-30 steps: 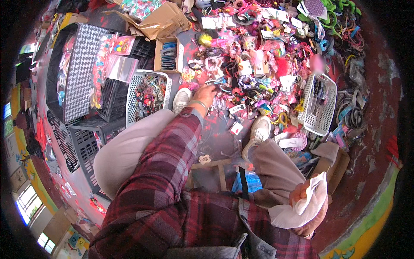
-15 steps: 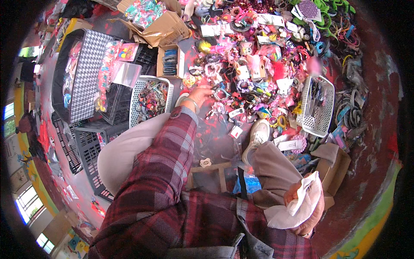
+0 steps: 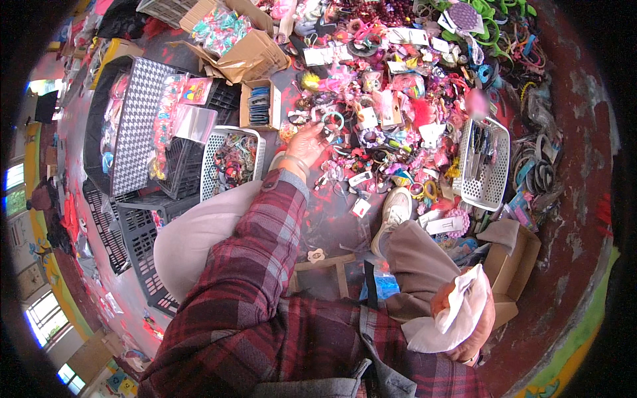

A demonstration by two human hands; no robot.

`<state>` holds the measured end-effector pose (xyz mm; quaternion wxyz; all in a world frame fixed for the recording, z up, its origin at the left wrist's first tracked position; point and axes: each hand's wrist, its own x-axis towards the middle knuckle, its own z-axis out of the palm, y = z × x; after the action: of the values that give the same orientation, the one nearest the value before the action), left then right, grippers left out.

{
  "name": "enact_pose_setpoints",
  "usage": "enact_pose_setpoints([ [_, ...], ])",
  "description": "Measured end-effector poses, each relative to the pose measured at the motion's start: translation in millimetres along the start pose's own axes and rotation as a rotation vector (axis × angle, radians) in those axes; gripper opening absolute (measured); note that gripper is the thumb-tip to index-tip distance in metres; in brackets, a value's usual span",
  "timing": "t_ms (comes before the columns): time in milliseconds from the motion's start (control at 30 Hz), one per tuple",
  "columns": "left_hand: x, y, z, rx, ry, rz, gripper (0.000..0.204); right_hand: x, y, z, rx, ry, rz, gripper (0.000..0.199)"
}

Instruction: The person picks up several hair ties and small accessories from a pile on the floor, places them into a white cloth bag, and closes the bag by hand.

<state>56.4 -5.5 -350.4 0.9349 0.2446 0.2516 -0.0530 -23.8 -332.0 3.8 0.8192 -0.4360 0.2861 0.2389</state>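
At the left edge of a spread-out pile of hair accessories (image 3: 398, 149), my left hand (image 3: 306, 144) has its fingers closed on a pale blue hair tie (image 3: 341, 118). The ring stands partly upright from the fingertips, above pink and white hair pieces. My right hand (image 3: 483, 317) rests near my right knee, its fingers wrapped round a crumpled white cloth (image 3: 461, 302). Part of that hand is hidden behind the cloth. Just left of my left wrist stands a white perforated basket (image 3: 207, 162) filled with mixed hair ties.
A small cardboard box (image 3: 244, 106) of dark blue packets stands beyond the basket. Black crates (image 3: 139, 232) and a houndstooth-patterned bin (image 3: 136, 119) are on the left. Another white basket (image 3: 502, 166) holds dark items at right. An open cardboard box (image 3: 524, 265) sits beside my right leg.
My left hand has lifted the pale blue hair tie a little up from the pile, turning it more upright. My right hand still holds the cloth. The view has shifted slightly.
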Motion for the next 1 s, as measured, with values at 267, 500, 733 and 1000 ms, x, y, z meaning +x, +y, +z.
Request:
enact_pose_setpoints([
  [267,-3.2,-4.6,3.9,0.041,0.141,-0.002,0.018,1.8,6.9,12.1,-0.155,0.17,-0.059,0.037],
  [500,3.9,-11.1,-15.6,0.08,0.198,0.008,0.017,1.8,0.9,4.8,0.091,0.061,0.055,0.03],
  [733,11.6,-18.8,-23.2,0.293,0.34,0.086,0.029,2.7,0.7,9.3,0.125,0.074,0.064,0.031],
  [1000,2.9,-19.0,-28.8,0.508,0.604,0.072,0.009,2.8,3.1,2.0,0.027,-0.012,0.003,0.037],
])
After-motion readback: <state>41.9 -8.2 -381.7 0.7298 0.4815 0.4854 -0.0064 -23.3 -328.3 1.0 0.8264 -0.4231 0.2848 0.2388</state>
